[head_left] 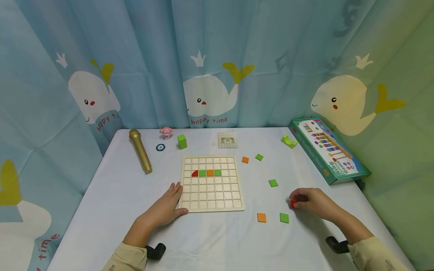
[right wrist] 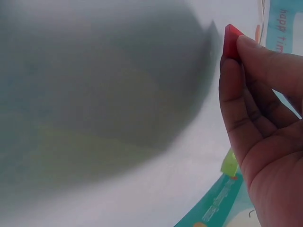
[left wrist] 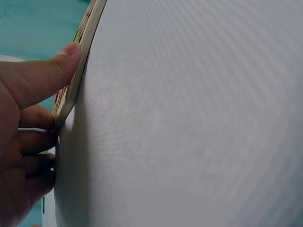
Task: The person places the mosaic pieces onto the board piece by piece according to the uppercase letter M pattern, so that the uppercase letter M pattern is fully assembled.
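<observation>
My right hand (head_left: 313,203) pinches a small red tile (head_left: 293,204) between thumb and fingers, over the right part of the table. The right wrist view shows this red tile (right wrist: 230,41) at the fingertips. The left hand (head_left: 164,207) rests at the left edge of a cream grid board (head_left: 211,195), its thumb by the near corner. On the board, one row holds a rounded red tile (head_left: 194,174), a green tile (head_left: 202,173), an orange tile (head_left: 210,172) and another green tile (head_left: 217,172). In the left wrist view the thumb touches the board's edge (left wrist: 80,75).
Loose orange tiles (head_left: 262,217) and green tiles (head_left: 284,218) lie right of the board. Behind it are a small pattern card (head_left: 227,140), green block (head_left: 182,141), pink figure (head_left: 166,132) and black disc (head_left: 161,147). A gold microphone (head_left: 140,152) lies left; a game box (head_left: 330,150) and green curved piece (head_left: 289,141) right.
</observation>
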Demonstrator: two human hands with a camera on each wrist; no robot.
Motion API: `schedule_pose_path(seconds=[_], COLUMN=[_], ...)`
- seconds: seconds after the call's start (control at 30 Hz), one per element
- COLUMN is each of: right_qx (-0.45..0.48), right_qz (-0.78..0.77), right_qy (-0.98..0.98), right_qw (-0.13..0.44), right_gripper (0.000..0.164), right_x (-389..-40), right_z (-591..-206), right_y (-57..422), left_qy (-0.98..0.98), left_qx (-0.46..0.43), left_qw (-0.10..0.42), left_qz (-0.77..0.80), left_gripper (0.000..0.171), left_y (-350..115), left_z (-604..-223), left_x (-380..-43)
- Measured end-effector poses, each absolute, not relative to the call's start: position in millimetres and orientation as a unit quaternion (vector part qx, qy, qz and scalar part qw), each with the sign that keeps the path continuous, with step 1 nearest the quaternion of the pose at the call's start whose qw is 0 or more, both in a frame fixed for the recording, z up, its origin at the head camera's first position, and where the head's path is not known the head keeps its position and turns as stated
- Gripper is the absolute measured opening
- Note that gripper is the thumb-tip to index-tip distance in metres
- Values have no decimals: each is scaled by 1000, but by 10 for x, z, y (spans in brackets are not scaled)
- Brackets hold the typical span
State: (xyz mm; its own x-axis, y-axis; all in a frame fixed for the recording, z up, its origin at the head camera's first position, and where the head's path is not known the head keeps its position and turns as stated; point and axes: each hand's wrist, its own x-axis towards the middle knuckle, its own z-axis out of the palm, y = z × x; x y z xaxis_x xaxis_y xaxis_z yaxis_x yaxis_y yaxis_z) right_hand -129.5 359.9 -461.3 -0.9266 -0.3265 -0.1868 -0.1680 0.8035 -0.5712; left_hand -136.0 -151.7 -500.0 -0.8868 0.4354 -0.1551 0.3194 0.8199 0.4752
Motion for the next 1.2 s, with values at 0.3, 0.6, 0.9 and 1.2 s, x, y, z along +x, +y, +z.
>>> schedule_pose_path(seconds=[0.3,0.6,0.9,1.2], right_qx=[-141,-165,-191,-192], right_qz=[-297,-301,-306,-315], right_qy=[934,930,926,923], right_qw=[138,130,115,111], right_gripper=[17,16,12,13], right_x=[-1508,-1670,-1804,-1941], right_z=[-4595,-4566,-4542,-4545], right_y=[3452,3316,3200,3041], left_qy=[946,946,945,945], left_qx=[195,193,195,196], left_qw=[128,129,135,132], left_qz=[225,226,224,225], left_gripper=[86,85,86,85], left_y=[-1514,-1510,-1511,-1507], left_z=[-4991,-4976,-4957,-4950], left_x=[-1358,-1344,-1345,-1347])
